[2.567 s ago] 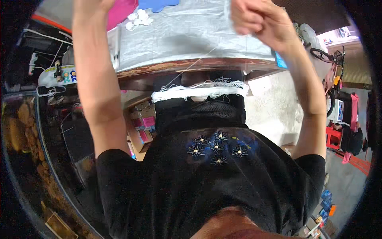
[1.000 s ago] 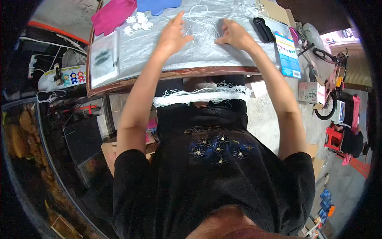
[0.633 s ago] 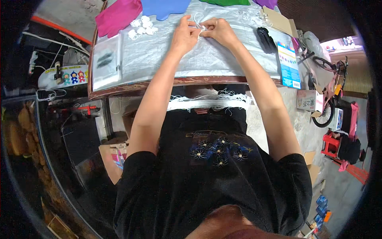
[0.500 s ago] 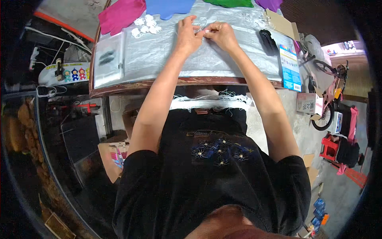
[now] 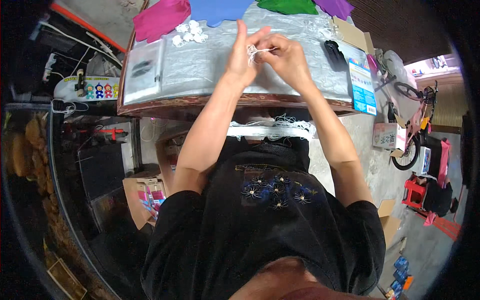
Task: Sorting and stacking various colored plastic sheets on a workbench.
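Note:
Over the near part of the table my left hand (image 5: 242,59) is raised with its fingers stretched out. A small bunch of white string (image 5: 253,51) lies against its palm side; whether it loops round the fingers is hard to see. Just to the right, my right hand (image 5: 286,56) pinches the string's end between thumb and fingertips. Several small coiled bundles of white string (image 5: 189,35) sit on the table to the left. A long hank of white string (image 5: 270,131) stretches across my lap, below the table edge.
A silvery sheet covers the table (image 5: 200,67). Pink (image 5: 162,19), blue (image 5: 220,11), green (image 5: 287,5) and purple pieces line its far side. A clear plastic bag (image 5: 143,75) lies left; a black object (image 5: 335,54) and a blue printed package (image 5: 362,86) lie right.
Both hands have come nearer to me and lifted the string. My left hand has turned, its fingers now extended; my right hand pinches the string end. The view has shifted slightly.

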{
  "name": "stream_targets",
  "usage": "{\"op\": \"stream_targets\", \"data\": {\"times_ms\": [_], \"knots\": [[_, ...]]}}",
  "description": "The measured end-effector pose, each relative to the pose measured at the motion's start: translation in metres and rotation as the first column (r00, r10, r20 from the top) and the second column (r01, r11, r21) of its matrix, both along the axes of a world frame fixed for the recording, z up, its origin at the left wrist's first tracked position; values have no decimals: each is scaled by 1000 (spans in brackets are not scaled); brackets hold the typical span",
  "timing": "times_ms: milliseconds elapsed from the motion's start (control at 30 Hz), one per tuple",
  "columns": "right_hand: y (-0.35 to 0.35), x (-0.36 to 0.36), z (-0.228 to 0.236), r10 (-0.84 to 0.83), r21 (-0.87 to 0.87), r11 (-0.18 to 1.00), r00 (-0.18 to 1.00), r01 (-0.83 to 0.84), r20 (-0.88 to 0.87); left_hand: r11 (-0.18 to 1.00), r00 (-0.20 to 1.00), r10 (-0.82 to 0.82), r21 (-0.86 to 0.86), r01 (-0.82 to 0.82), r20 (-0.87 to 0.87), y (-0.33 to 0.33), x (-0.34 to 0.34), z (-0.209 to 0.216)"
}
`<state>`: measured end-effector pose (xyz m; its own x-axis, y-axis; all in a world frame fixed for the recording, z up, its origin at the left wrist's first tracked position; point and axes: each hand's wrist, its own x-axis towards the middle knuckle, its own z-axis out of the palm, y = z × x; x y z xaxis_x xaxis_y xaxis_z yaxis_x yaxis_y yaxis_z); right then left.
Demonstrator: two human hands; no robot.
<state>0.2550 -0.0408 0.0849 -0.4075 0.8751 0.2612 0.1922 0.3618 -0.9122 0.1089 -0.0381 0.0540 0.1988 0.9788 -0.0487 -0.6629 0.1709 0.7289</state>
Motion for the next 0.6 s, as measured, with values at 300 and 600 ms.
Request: {"op": "stream_targets", "data": {"times_ms": [300,600], "knots": [[-31,-3,2,-88,309,950,990,48,114,991,996,13,134,-25,91,-26,15,22],[-54,-10,-7,-210,471,861,978,193,-17,982,984,176,73,-173,-36,-43,24,30]]}}
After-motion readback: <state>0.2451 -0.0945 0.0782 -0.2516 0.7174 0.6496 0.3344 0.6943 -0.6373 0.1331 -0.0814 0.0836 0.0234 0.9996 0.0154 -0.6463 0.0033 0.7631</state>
